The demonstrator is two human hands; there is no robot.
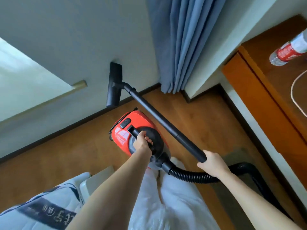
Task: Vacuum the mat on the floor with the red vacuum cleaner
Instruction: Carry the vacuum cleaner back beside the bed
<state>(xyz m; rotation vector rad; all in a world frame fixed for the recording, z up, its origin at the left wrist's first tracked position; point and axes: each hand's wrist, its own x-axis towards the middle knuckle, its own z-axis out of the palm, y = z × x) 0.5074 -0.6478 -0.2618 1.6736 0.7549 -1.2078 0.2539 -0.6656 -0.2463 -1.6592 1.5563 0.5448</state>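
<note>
Left hand (142,141): wrapped round the handle of the red vacuum cleaner (132,130), carrying it.
Right hand (211,163): gripping the wand (159,120).
Mat (235,156): grey, under the hose (196,176).
Risk: the raised nozzle (114,83) may scrape the wall (66,30); the hose may snag the mat.

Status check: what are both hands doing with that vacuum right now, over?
Left hand grips red vacuum cleaner by its handle. Right hand grips black wand. Floor nozzle raised before the wall. Grey mat under right hand, not yet vacuumed.

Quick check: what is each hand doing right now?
Left hand: grips the handle of the red vacuum.
Right hand: grips the lower end of the black wand.
</note>
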